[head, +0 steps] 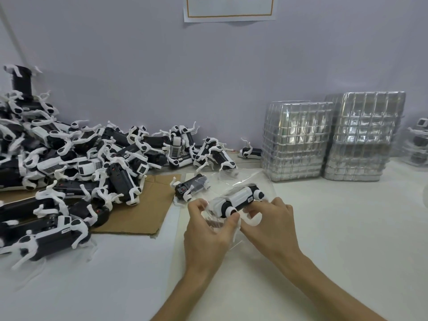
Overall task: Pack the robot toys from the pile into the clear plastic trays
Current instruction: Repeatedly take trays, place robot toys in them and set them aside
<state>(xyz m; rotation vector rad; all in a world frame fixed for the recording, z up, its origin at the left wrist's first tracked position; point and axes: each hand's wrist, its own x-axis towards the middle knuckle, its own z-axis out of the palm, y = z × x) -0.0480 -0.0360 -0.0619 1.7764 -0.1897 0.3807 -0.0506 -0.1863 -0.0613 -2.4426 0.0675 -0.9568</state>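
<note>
both hands (209,230) gripping robot toy (238,200), clear tray (245,179) beneath

The toys (69,158) in the pile were black and white, like the front toy (238,200). The cardboard (143,216) was brown, the table (335,228) white and the wall (162,66) pale bluish grey. The trays (296,140) were clear, with a silvery grid. The paper (229,8) seemed white with an orange border.
</note>
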